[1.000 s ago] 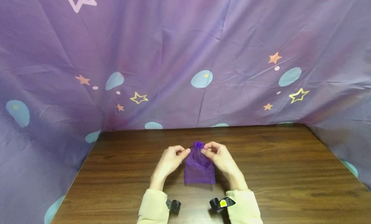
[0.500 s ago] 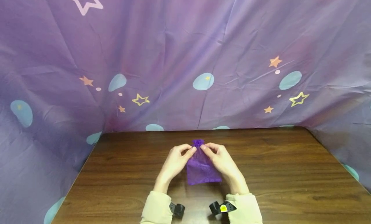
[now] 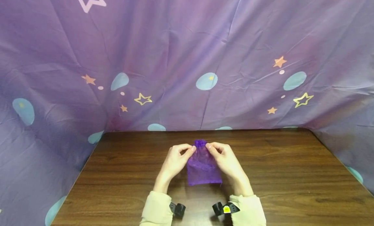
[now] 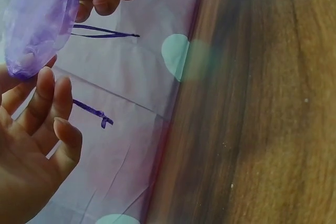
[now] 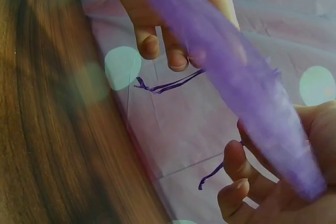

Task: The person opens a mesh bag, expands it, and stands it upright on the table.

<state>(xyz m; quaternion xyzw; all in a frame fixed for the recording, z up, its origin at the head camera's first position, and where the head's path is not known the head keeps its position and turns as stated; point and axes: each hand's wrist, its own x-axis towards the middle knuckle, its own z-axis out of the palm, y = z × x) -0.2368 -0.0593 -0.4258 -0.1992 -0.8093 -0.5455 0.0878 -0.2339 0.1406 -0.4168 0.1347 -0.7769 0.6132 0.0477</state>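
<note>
A sheer purple drawstring pouch (image 3: 204,172) hangs between my two hands over the table, its neck gathered into a ruffle at the top. My left hand (image 3: 175,161) pinches the left side of the neck between thumb and forefinger. On the other side my right hand (image 3: 229,159) pinches it the same way. In the left wrist view a knotted purple drawstring end (image 4: 100,114) dangles by the left fingers, and a second cord loop (image 4: 110,33) trails near the other hand. The right wrist view shows the pouch (image 5: 236,77) puffed and side-on, with a cord (image 5: 170,84) below it.
A dark wood-grain table (image 3: 122,174) spreads under both hands. Behind it and at both sides hangs a purple cloth (image 3: 163,57) printed with stars and blue spots. Black cameras (image 3: 179,209) sit at the cuffs of the pale sleeves (image 3: 157,208).
My left hand has come in from the cord beside the pouch to the pouch's neck. Since half a second ago the hands have drawn slightly apart, and the pouch hangs a little straighter.
</note>
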